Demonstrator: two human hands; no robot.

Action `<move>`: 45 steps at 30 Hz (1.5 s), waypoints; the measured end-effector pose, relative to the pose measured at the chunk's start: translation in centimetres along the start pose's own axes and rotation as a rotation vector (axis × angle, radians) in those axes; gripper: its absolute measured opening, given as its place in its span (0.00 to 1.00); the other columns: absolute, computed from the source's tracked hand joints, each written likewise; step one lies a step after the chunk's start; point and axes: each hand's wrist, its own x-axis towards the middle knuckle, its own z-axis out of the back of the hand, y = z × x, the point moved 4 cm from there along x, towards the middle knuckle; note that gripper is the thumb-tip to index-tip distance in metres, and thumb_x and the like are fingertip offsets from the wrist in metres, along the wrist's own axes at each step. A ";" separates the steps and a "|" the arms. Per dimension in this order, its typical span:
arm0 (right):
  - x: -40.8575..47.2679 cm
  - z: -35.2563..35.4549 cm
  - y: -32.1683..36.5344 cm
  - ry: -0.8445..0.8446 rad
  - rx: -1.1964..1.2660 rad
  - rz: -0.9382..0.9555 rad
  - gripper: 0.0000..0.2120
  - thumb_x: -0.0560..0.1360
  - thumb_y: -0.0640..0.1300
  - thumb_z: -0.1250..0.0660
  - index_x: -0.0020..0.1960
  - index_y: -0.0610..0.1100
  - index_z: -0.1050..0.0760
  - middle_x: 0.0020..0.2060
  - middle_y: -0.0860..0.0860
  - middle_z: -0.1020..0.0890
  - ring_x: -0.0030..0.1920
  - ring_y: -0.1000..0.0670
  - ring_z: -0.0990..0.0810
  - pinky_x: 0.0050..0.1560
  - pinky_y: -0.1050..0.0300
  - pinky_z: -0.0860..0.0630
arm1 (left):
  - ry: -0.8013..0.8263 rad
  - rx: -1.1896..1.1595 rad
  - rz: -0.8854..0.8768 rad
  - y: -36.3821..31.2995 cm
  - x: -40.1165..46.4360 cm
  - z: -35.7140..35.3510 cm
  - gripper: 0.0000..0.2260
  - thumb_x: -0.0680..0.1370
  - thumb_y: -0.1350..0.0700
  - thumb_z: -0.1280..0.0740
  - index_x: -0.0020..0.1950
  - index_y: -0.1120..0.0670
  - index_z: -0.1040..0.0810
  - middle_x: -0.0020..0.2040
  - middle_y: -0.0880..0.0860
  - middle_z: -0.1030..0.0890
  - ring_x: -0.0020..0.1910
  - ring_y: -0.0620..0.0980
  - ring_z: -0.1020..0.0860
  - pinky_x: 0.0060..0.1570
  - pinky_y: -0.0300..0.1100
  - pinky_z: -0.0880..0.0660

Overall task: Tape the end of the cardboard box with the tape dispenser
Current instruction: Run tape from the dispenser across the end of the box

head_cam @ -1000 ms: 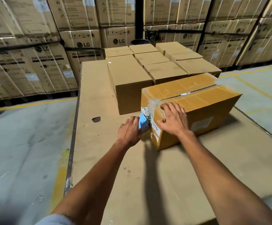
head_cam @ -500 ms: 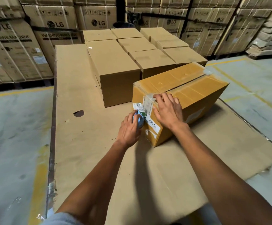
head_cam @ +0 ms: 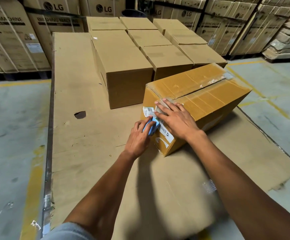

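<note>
On the near end face of the glossy, tape-wrapped brown cardboard box, which lies skewed on the flat cardboard-sheet bench in front of a block of plain brown cartons, we find both hands at work. The left hand is closed around the small blue tape dispenser, which over the last second has come in from just beside the box to bear against the labelled end face. The right hand lies flat and open, gripping nothing, pressing clear tape over the top edge. We judge the end strip to be nearly laid; cutting and smoothing remain.
</note>
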 end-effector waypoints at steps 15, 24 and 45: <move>0.2 -0.1 0.6 0.070 -0.110 0.006 0.37 0.81 0.49 0.31 0.86 0.49 0.44 0.86 0.52 0.47 0.86 0.42 0.57 0.83 0.36 0.47 | 0.086 0.255 -0.149 -0.4 -0.9 0.7 0.37 0.82 0.57 0.36 0.89 0.57 0.48 0.90 0.55 0.51 0.88 0.55 0.52 0.58 0.54 0.32; 0.0 0.6 0.7 0.051 -0.088 -0.031 0.34 0.84 0.53 0.35 0.85 0.47 0.44 0.86 0.49 0.48 0.86 0.43 0.54 0.82 0.40 0.45 | 0.104 0.264 -0.170 -0.5 -1.1 1.2 0.38 0.85 0.55 0.33 0.88 0.58 0.50 0.88 0.60 0.46 0.87 0.58 0.50 0.63 0.56 0.29; 2.4 0.9 -0.7 0.152 0.291 -0.333 0.60 0.73 0.58 0.22 0.86 0.53 0.63 0.86 0.50 0.60 0.86 0.47 0.58 0.83 0.37 0.50 | 0.176 0.334 -0.190 -0.1 0.4 1.4 0.37 0.84 0.58 0.35 0.89 0.57 0.51 0.89 0.61 0.54 0.88 0.60 0.56 0.68 0.60 0.34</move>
